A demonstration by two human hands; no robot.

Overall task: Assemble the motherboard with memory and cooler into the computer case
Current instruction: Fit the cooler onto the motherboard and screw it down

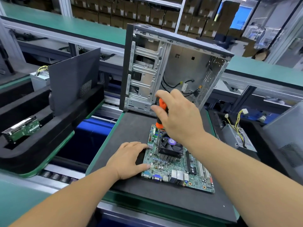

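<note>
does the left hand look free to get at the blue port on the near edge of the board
Probably yes. The left hand lies flat on the motherboard's left edge, holding nothing, and the blue port sits just beside it with nothing between. The right hand, busy with the screwdriver, is farther back.

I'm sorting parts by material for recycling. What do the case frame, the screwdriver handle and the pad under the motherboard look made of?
Case frame: bare sheet metal, likely steel; silvery-grey, stamped with ribs and holes.
Screwdriver handle: probably plastic or rubber; orange and black, slightly glossy.
Pad: looks like dark foam or rubber mat; matte, no shine.
</note>
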